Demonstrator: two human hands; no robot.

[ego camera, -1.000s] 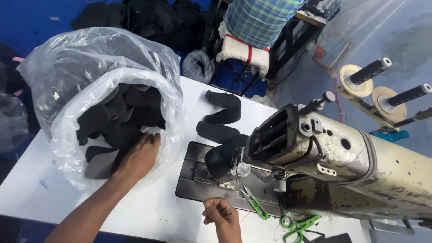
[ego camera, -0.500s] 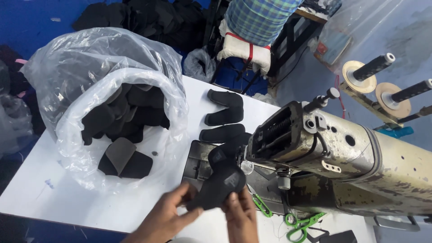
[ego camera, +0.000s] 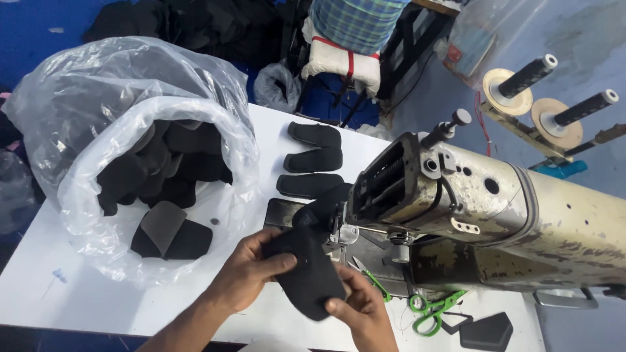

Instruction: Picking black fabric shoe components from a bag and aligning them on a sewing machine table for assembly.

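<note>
I see both hands closed on one black fabric piece [ego camera: 306,270], and it sits right between them: my left hand [ego camera: 244,274] pinches its upper left edge, thumb laid across the top face, while my right hand [ego camera: 358,309] grips the lower right end, fingers curled under it. The piece runs long from upper left to lower right, so its upper end points up and away from my fingers toward the needle area of the sewing machine [ego camera: 469,208], just beyond the left thumb. The right hand is the nearer of the two to the machine's foot; the left is nearer to the clear plastic bag [ego camera: 150,117], which lies off to the left of its knuckles

Counting what lies about: three finished black pieces [ego camera: 313,160] in a row above my fingers on the white table [ego camera: 59,287], one green-handled scissors [ego camera: 417,306] to the right of my right hand, one flat black piece [ego camera: 486,331] further right, two thread spools [ego camera: 561,98] far up right. The pieces heaped in the bag are too many and too tangled to count
</note>
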